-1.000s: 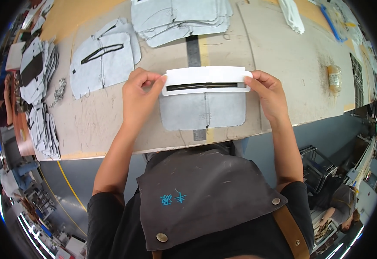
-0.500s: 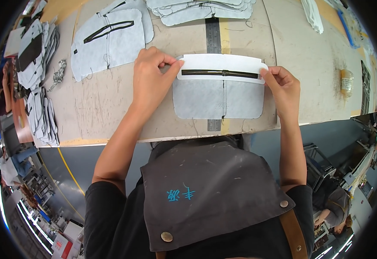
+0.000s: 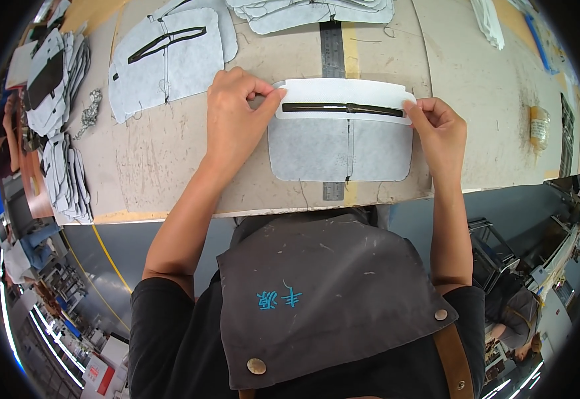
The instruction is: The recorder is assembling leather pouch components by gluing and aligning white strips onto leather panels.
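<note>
In front of me on the table, a white strip (image 3: pixel 343 88) with a long narrow slot lies along the far edge of a light grey fabric panel (image 3: pixel 310 149). Black material shows in the slot. My left hand (image 3: pixel 236 110) is closed, thumb and forefinger pinching the strip's left end. At the opposite end my right hand (image 3: pixel 441 133) pinches the strip the same way. Whether the fingers also grip the panel beneath is hard to see. A seam runs down the panel's middle, with thread ends at its near edge.
Under the panel runs a steel ruler (image 3: pixel 332 53) beside yellow tape. Similar panels with black-edged openings (image 3: pixel 183 66) lie to the left, and a stack of panels (image 3: pixel 316 13) at the back. More piles (image 3: pixel 64 173) line the left edge. A small yellowish bottle (image 3: pixel 539 128) is at right.
</note>
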`<state>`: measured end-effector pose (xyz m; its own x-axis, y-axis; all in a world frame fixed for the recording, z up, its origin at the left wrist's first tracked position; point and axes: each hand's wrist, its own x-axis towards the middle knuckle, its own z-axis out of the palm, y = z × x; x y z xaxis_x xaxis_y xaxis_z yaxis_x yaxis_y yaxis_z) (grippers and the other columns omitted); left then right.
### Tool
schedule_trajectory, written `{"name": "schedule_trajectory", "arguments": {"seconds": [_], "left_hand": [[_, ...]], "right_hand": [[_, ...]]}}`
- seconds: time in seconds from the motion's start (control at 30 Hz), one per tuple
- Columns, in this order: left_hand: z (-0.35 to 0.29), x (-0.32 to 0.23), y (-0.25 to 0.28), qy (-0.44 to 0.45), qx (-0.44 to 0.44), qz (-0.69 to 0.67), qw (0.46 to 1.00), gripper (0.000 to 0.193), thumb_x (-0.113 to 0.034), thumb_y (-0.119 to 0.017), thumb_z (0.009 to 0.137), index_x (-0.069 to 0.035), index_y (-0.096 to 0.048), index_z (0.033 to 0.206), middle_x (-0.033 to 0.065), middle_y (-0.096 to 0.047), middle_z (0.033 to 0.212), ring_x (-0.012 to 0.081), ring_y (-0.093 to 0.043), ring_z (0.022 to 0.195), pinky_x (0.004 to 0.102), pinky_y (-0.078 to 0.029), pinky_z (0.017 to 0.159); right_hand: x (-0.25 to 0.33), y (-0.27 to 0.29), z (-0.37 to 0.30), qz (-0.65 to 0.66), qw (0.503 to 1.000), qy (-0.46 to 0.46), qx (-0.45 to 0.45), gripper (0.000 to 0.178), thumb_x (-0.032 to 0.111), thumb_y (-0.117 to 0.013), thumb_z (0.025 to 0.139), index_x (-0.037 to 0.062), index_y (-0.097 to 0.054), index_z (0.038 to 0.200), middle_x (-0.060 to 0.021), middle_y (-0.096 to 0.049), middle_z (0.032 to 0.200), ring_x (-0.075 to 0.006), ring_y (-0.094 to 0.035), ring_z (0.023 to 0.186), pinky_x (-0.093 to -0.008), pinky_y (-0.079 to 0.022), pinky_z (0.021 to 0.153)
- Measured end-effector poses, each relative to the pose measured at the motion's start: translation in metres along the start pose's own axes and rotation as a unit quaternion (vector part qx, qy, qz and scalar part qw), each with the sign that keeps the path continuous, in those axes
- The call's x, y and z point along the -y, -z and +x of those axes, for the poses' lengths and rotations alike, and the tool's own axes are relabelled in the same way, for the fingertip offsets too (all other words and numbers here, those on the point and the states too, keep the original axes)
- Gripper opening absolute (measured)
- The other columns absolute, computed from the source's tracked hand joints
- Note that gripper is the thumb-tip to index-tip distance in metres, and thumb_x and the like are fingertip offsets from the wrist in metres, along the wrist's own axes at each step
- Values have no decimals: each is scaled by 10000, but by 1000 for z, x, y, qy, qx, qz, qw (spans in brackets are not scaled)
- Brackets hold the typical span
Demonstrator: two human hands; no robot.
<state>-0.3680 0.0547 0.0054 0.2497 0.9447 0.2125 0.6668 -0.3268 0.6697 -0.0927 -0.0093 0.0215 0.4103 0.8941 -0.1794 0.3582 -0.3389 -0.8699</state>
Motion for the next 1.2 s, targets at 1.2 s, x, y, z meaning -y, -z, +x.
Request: {"name": "schedule_trajectory", "arguments": {"seconds": [1.2], "left_hand": [[-4,-2,-1,-16,-4,15,1000,145,-103,-752,756,-63,-616,722,14,-549,750,191,-472,753,327,-376,755]], "right_hand": [[4,7,3,-96,994,55,17,105,98,-741,791,5,-704,824,-18,-658,791,-85,-583,722,-213,-466,661]]}}
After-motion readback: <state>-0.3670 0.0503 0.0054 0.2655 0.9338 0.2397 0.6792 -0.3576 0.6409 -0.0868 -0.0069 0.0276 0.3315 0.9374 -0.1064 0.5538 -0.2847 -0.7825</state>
